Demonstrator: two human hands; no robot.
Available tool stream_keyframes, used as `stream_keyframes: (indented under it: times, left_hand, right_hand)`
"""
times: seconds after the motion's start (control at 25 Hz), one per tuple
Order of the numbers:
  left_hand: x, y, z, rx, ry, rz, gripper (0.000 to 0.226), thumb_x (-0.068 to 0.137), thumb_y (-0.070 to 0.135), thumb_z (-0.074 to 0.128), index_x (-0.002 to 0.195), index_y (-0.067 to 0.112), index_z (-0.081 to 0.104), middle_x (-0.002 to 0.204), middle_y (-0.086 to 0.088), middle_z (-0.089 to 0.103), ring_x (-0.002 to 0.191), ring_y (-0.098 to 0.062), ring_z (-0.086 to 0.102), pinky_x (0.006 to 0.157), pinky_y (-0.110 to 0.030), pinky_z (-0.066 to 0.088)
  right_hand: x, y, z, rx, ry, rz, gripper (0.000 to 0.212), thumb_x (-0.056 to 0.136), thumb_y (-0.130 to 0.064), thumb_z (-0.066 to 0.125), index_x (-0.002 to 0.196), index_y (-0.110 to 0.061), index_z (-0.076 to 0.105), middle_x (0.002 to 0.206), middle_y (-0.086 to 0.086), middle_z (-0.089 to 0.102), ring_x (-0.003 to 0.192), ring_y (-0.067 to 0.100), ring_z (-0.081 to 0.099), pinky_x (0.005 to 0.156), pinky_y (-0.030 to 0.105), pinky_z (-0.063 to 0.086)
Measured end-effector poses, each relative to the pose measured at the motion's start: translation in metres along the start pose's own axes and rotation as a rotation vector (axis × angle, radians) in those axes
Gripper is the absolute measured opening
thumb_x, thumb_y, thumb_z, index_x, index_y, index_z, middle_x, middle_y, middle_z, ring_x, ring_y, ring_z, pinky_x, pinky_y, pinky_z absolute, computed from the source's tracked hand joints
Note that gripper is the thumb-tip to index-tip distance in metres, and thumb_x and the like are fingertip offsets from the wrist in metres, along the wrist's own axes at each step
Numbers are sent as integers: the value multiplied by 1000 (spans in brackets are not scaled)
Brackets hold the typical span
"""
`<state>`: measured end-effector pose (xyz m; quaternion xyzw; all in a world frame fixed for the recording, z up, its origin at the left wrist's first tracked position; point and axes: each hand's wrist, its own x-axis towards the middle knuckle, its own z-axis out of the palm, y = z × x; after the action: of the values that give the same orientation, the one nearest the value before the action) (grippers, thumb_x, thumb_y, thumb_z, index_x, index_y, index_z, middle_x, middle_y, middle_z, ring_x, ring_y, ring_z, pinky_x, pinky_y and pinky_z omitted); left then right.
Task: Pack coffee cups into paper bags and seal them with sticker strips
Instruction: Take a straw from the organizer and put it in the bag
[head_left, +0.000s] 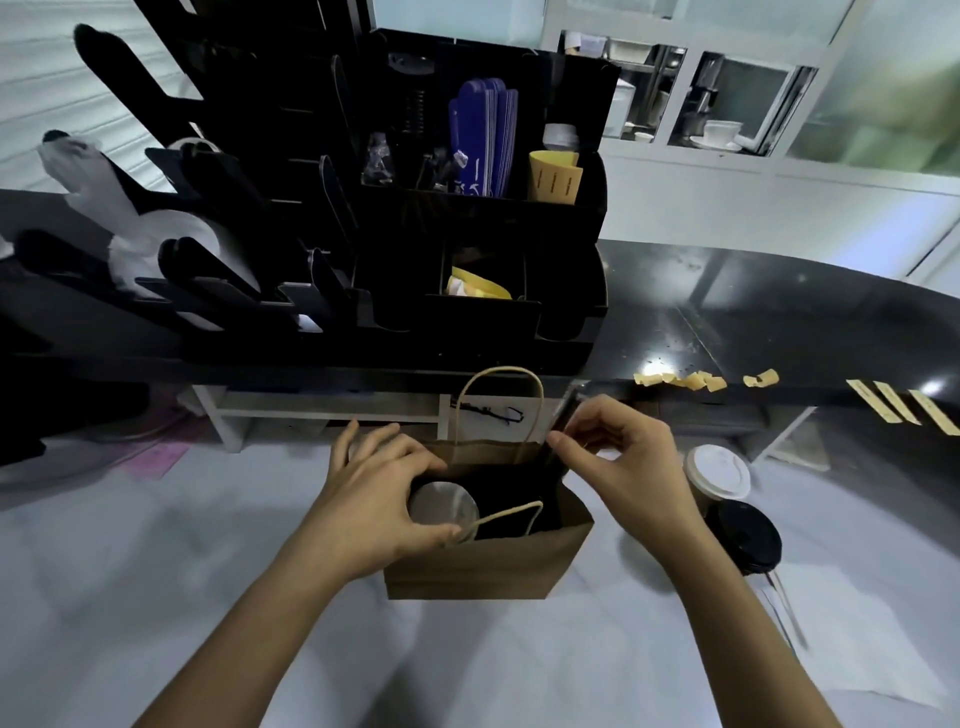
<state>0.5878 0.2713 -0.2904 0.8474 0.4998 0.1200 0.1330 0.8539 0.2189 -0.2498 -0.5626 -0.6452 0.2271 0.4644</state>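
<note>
The left hand curls round a cup with a pale lid, thumb and fingers on its rim, holding it inside the open mouth of the bag. The near handle of the bag droops over the cup's edge. Across the opening, the right hand pinches a thin dark blurred strip at the bag's far right rim; what the strip is cannot be told. The far handle stands upright between the two hands. Just right of the right wrist stand two more cups, one with a white lid and, nearer, one with a black lid. Beyond them, sticker strips lie on the dark counter, with curled yellow scraps to their left. Behind the bag rises a black organiser.
</note>
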Motion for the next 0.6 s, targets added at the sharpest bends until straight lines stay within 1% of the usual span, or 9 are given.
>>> stream_keyframes:
  times: [0.08,0.16,0.28,0.32,0.4,0.48,0.6]
  left_hand:
    - [-3,-2,3,10,-40,-18,85,63,89,52,136,45,49,145,21,44,152,-11,8,122,-45,-15]
    - [-5,-3,6,25,-80,-27,98,58,93,50,144,46,39,155,20,32,154,-13,-1,121,-47,-17]
    - [-7,-5,9,23,-116,-26,112,54,96,49,152,47,24,163,20,17,153,-13,-10,121,-49,-16]
    - [-7,-6,9,18,-121,-26,114,54,96,50,153,47,21,164,20,15,153,-13,-11,121,-49,-16]
    - [-8,-7,9,1,-128,-29,117,54,96,51,155,48,15,165,19,12,153,-14,-12,122,-48,-16]
    - [-8,-7,10,-19,-135,-30,120,54,95,53,156,47,11,165,18,9,153,-14,-12,122,-47,-15]
    - [-7,-7,11,-48,-135,-36,123,54,94,55,156,46,7,165,19,8,152,-12,-11,123,-46,-9]
  right_hand:
    - [-2,1,6,-7,-23,10,12,88,-12,78,89,-22,72,84,-7,72,81,15,68,74,22,55]
    - [-4,1,11,-11,-40,29,14,87,-12,79,88,-24,71,83,-7,71,81,15,67,74,24,56]
    - [-5,1,15,-34,-70,60,17,87,-14,78,87,-28,70,82,-9,70,80,11,66,72,21,54]
    - [-5,1,16,-58,-88,69,17,87,-16,78,87,-30,69,82,-10,69,78,10,65,71,21,54]
    - [-3,0,19,-130,-133,63,16,87,-17,78,88,-30,69,81,-11,69,76,9,64,69,25,56]
    - [-1,-3,24,-180,-153,14,16,87,-16,78,91,-29,69,83,-12,68,79,10,64,72,31,57]
    - [-2,-7,31,-168,-107,-81,15,87,-14,78,94,-25,70,87,-14,67,83,11,66,74,28,56]
